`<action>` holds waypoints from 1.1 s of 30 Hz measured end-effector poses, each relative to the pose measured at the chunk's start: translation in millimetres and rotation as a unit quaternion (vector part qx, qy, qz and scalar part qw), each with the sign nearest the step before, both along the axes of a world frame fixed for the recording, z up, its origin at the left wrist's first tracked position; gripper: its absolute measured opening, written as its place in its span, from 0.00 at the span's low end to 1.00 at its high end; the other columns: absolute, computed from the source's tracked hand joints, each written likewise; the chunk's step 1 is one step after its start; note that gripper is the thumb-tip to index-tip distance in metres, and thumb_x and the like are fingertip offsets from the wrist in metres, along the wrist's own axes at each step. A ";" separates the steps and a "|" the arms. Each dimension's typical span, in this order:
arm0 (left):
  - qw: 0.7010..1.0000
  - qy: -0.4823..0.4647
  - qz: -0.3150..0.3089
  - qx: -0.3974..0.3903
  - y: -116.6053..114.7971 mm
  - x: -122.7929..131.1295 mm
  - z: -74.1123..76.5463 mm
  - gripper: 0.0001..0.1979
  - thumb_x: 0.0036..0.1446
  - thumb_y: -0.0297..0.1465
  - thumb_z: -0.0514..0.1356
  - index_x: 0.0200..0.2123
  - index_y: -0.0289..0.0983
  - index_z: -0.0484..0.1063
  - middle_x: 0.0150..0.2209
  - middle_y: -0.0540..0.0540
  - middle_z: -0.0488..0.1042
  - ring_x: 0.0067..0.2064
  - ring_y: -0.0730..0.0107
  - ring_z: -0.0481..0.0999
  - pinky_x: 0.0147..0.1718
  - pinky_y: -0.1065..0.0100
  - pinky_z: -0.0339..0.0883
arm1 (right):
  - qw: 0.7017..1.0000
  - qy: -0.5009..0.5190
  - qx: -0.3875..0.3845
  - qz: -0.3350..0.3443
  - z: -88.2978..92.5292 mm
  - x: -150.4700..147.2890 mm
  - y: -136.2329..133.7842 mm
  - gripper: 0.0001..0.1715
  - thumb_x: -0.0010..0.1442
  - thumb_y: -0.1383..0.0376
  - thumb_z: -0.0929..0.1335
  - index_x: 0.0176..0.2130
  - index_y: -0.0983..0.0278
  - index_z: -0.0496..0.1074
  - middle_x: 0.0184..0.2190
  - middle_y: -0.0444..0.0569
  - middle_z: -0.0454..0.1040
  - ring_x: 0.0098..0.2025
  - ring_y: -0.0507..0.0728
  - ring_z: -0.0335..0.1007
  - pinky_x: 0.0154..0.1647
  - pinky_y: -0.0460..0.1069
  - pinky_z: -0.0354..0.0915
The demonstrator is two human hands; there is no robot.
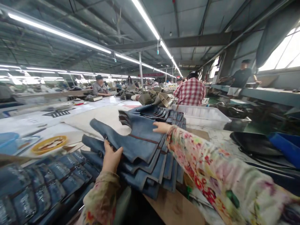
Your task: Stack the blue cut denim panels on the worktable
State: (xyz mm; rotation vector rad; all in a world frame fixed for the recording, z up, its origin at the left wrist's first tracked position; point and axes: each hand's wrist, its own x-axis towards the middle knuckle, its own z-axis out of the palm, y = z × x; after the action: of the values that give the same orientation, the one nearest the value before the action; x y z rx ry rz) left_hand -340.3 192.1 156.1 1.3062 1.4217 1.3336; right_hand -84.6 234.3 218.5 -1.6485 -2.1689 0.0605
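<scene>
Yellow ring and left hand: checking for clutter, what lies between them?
In the head view, fanned blue fabric pieces lie between the yellow ring and the left hand.

Showing no readable text, label, brand or number anywhere. Hanging far back under the roof, a long red banner (152, 74) carrying marks too small and blurred to make out. Lying on the pale cutting table (98, 115), a flat black striped pattern piece (57, 113) bearing no legible lettering. Nothing printed showing on the stacked blue denim garment pieces (140, 140) either.
</scene>
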 end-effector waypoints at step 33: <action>0.649 0.349 -0.628 0.248 -161.4 230.5 -35.6 0.11 0.59 0.30 0.52 0.42 0.38 0.72 0.38 0.45 0.75 0.41 0.62 0.73 0.42 0.64 0.64 | 0.915 0.074 -0.146 -0.369 -199.0 218.2 -406.6 0.29 0.57 0.66 0.59 0.57 0.71 0.62 0.60 0.58 0.59 0.63 0.60 0.52 0.65 0.57 0.47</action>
State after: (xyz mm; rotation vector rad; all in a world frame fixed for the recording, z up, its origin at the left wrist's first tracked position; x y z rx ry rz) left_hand -109.8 30.7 120.6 2.6113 0.1241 0.1519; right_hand 133.5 -172.3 19.6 -2.4377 -1.3532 0.2876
